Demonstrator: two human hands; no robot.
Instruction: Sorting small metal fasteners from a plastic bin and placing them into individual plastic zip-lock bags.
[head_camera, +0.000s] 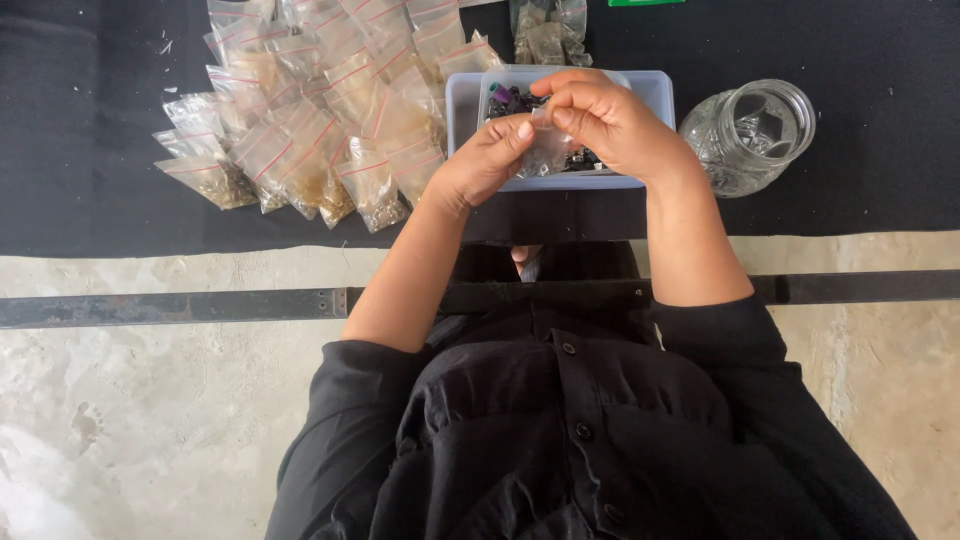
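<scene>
Black cloth (100, 150) covers the table, above a pale concrete floor. Seen from the head camera, the left hand (487, 160) and right hand (610, 125) together pinch a small clear bag (548, 150) by its top edge, fingertips pressed on the plastic, over a white tray (655, 95) of dark small parts. Filled bags (320, 120) lie heaped to the left; a glass jar (752, 135) stands to the right. The step looks like closing the bag, which calls for sliding the pinch along its strip.

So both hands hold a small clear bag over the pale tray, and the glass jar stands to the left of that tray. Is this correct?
One detail is wrong. In the head view the left hand and right hand do hold the small clear bag over the pale tray, but the glass jar stands to the right of the tray, not the left.
</scene>
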